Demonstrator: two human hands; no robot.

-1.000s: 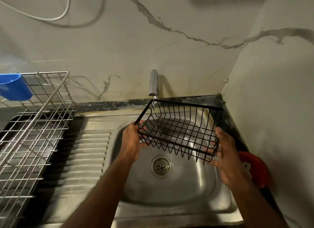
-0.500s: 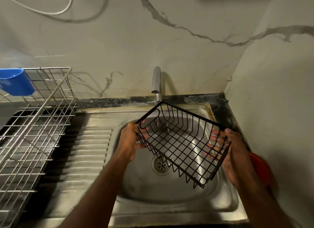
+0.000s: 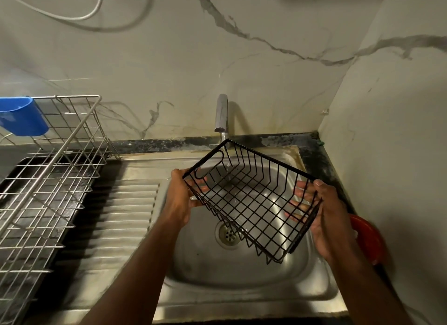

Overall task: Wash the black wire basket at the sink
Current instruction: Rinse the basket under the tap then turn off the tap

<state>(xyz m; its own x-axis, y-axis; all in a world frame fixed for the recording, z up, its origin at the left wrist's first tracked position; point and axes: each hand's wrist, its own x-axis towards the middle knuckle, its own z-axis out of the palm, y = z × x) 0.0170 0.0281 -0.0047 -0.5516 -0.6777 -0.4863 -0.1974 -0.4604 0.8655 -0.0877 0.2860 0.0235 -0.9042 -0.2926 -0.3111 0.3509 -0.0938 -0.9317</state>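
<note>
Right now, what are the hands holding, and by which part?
Both hold the black wire basket by its short ends: left hand at the handle-cutout end, right hand opposite.

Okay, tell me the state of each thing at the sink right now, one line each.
Black wire basket: tilted, held in the air.
Left hand: grips basket's left end.
Right hand: grips its right end.
Chrome tap: thin stream running.
Steel sink: drain unplugged.

Both hands, left [image 3: 180, 198] and right [image 3: 329, 218], hold the tilted black wire basket [image 3: 251, 198] over the sink [image 3: 217, 271] beneath the tap [image 3: 222, 114].
</note>
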